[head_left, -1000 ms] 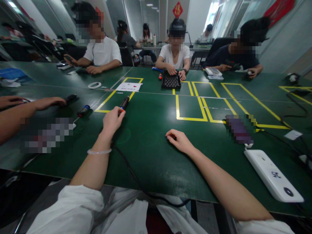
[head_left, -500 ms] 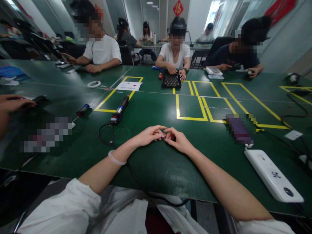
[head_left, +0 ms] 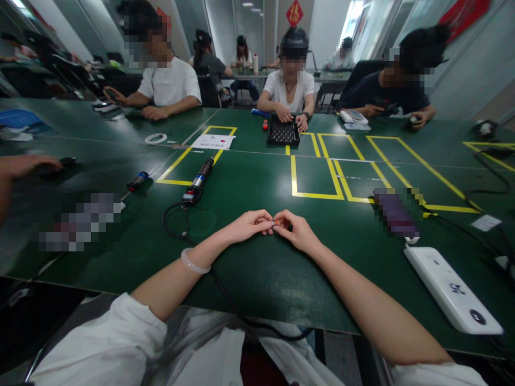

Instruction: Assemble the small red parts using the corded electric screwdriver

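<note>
A small orange and silvery piece (head_left: 274,222) sits between my fingertips above the green table (head_left: 257,279); its kind is too small to make out. My left hand (head_left: 253,224) pinches its left side, thumb against the curled fingers. From the right, my right hand (head_left: 295,228) closes thumb and forefinger on the same piece. The fingertips of both hands meet around it and cover most of it. Left of my hands lies an electric screwdriver (head_left: 198,181) with a black cord.
A white power bank (head_left: 453,289) and a blurred phone (head_left: 394,212) lie at the right. Yellow tape outlines (head_left: 317,195) mark the table. Across it, a person handles a black tray (head_left: 284,141). A second driver-like tool (head_left: 138,181) and a co-worker's hand (head_left: 30,166) are at the left.
My left hand has closed in slightly to the right, and the fingertips of both hands are nearer each other around the small piece. The piece shows a little less than before.
</note>
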`<state>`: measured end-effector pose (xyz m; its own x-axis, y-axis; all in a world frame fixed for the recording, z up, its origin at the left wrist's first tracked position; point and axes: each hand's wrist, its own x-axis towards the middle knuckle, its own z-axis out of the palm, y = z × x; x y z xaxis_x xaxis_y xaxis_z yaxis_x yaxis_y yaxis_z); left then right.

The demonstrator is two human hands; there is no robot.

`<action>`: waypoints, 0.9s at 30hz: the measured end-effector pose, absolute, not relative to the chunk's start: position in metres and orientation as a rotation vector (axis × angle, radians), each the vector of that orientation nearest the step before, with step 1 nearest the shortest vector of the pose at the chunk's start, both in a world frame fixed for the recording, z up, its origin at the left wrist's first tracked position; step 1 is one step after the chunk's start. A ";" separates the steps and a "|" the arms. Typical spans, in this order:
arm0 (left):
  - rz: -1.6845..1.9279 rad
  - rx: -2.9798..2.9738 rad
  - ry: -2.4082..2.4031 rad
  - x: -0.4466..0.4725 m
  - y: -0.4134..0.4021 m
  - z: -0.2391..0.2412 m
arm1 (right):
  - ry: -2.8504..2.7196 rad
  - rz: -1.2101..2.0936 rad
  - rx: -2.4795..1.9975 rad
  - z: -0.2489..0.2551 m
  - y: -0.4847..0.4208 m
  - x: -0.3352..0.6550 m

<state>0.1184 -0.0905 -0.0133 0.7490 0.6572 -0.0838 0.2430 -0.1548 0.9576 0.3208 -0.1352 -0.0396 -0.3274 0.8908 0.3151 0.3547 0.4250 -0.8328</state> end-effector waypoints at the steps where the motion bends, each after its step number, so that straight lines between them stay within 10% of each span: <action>1: 0.436 1.736 0.715 0.119 -0.091 -0.014 | -1.874 0.856 -1.059 -0.040 -0.135 0.321; 27: 0.586 2.133 0.833 0.119 -0.096 -0.007 | -1.880 0.712 -1.045 -0.043 -0.133 0.321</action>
